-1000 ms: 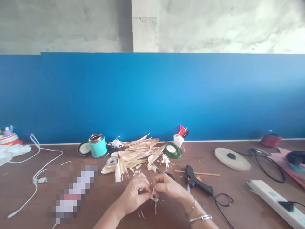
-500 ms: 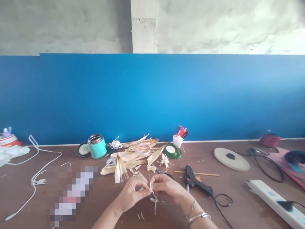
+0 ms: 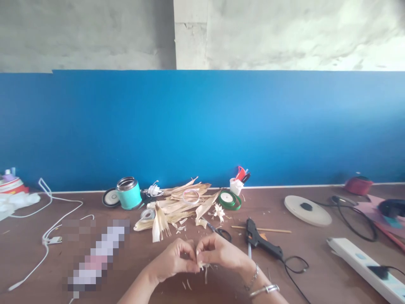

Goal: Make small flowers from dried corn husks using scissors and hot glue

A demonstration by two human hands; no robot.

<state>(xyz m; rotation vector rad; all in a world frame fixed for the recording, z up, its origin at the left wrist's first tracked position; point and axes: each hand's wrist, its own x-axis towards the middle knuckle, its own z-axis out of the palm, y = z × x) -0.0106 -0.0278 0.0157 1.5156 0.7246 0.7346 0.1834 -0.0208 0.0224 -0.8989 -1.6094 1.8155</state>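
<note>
So both hands are up close on this one, just on the near side of the husk pile (image 3: 173,207), which I'll use as the landmark. The left hand (image 3: 177,259) and right hand (image 3: 218,253) are in tight pinches, thumb against finger, tips practically touching. Fingers block most of it, but it looks like both have hold of a small pale husk bit (image 3: 201,265). My guess on the two-sided pinch: something that thin and light would twist around if only one side was held.

The scissors (image 3: 218,231) lie at the pile's near right edge, beyond the hands, probably so they're in reach without getting underfoot. Glue gun (image 3: 257,239) is on its side, right of the pile, handle angled back toward the wearer, which makes sense for a right-hand grab. A thin wooden stick (image 3: 275,230) lies by it.

The spiky husk flower (image 3: 219,213) sits just off the pile's right side, I'd say to keep it from getting crushed. Green ribbon roll (image 3: 234,207) is right of the pile too, and loose shreds (image 3: 189,284) are scattered on the near side, well apart from it.
</note>
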